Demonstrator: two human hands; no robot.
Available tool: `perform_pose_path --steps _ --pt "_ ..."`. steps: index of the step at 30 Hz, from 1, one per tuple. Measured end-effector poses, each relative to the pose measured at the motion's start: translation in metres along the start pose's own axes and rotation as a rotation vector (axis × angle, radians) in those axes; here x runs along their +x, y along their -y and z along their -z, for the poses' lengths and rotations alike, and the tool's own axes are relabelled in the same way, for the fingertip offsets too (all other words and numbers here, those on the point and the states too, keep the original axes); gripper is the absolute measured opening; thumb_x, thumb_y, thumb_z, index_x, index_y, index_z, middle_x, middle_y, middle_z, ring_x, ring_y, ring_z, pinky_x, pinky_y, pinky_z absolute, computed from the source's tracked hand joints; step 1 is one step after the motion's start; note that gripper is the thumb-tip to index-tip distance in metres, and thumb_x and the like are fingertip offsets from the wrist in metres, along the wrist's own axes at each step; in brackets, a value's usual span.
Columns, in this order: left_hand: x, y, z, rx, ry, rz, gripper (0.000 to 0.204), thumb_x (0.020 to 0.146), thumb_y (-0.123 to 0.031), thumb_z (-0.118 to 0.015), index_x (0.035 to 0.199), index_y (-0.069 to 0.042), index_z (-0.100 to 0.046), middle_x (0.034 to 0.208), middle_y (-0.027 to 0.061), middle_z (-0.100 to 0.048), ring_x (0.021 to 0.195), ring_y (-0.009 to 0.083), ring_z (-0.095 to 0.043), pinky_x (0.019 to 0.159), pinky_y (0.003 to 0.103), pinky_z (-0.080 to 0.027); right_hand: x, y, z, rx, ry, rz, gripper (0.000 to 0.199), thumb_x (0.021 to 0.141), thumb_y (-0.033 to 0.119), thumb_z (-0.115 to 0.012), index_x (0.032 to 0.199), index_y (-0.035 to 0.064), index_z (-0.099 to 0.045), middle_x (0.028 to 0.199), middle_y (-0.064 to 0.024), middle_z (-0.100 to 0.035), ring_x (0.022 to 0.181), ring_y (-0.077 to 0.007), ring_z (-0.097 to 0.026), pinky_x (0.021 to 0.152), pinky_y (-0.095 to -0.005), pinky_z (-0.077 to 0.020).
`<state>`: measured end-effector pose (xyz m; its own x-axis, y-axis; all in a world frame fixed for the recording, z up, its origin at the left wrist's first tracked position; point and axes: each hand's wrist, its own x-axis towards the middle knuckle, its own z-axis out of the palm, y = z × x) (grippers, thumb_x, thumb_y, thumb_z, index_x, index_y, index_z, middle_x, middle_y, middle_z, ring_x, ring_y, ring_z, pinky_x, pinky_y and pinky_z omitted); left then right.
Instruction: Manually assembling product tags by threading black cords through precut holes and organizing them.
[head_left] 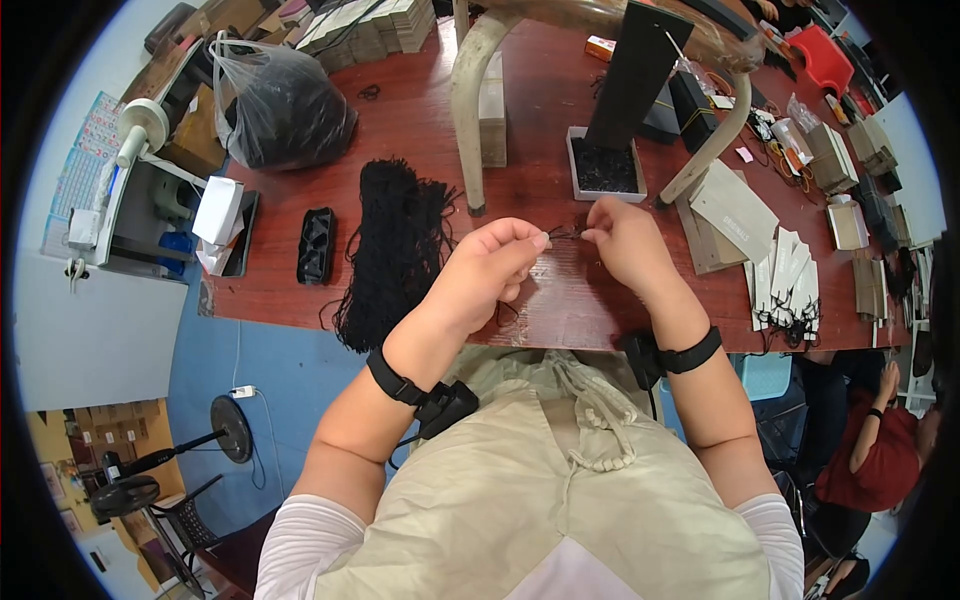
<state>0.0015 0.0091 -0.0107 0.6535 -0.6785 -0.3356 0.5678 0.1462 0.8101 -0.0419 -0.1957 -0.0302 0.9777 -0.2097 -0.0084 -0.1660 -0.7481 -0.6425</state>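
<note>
Over the near edge of the table, my left hand is closed in a pinch on a thin black cord. A short way to its right, my right hand pinches the same cord, which runs across the small gap between my fingertips. A loose dark strand hangs below my left hand. Beside my left forearm lies a thick bundle of black cords. Beyond my right hand stands a small white box of black bits, with a tall black board upright behind it.
A metal-legged stool frame stands on the red-brown table. To the left are a black tray and a plastic bag of black material. Grey cards and corded white tags lie right. Another person sits at lower right.
</note>
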Motion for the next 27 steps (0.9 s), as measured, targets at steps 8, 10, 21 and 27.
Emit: perform_pose_path --steps 8,10,21,27 --pt "0.002 0.004 -0.001 0.003 0.019 0.0 0.006 0.09 -0.017 -0.06 0.091 -0.012 -0.058 0.067 -0.0075 -0.045 0.054 0.0013 -0.03 0.046 0.018 -0.021 -0.003 0.003 0.014 0.658 -0.007 -0.108 0.008 0.08 0.007 -0.066 0.086 0.0021 -0.065 0.072 -0.0058 -0.064 0.061 -0.0109 -0.059 0.058 -0.0252 -0.0467" --pt "0.003 0.004 -0.003 0.015 0.006 0.004 0.006 0.09 -0.017 -0.06 0.092 -0.012 -0.058 0.067 -0.0075 -0.045 0.054 0.0013 -0.03 0.047 0.018 -0.021 0.0 -0.008 0.008 0.575 -0.015 -0.105 0.007 0.08 0.007 -0.066 0.085 0.0018 -0.065 0.072 -0.0063 -0.064 0.061 -0.0114 -0.059 0.059 -0.0254 -0.0468" --pt "0.004 0.008 -0.002 0.016 0.0 0.008 0.006 0.091 -0.017 -0.06 0.092 -0.011 -0.057 0.068 -0.0072 -0.045 0.053 0.0008 -0.03 0.046 0.018 -0.02 -0.01 -0.003 0.021 0.798 0.019 -0.15 0.009 0.082 0.008 -0.066 0.086 0.0004 -0.064 0.077 -0.0065 -0.065 0.064 -0.0114 -0.06 0.057 -0.0226 -0.0464" --pt "0.004 0.009 -0.003 -0.006 0.039 0.0 0.006 0.091 -0.016 -0.06 0.093 -0.012 -0.057 0.069 -0.0075 -0.045 0.055 0.0009 -0.031 0.046 0.017 -0.021 -0.021 0.007 0.022 1.39 0.373 -0.177 0.009 0.084 0.007 -0.065 0.091 0.0036 -0.061 0.081 -0.0076 -0.066 0.063 -0.0107 -0.059 0.055 -0.021 -0.0457"
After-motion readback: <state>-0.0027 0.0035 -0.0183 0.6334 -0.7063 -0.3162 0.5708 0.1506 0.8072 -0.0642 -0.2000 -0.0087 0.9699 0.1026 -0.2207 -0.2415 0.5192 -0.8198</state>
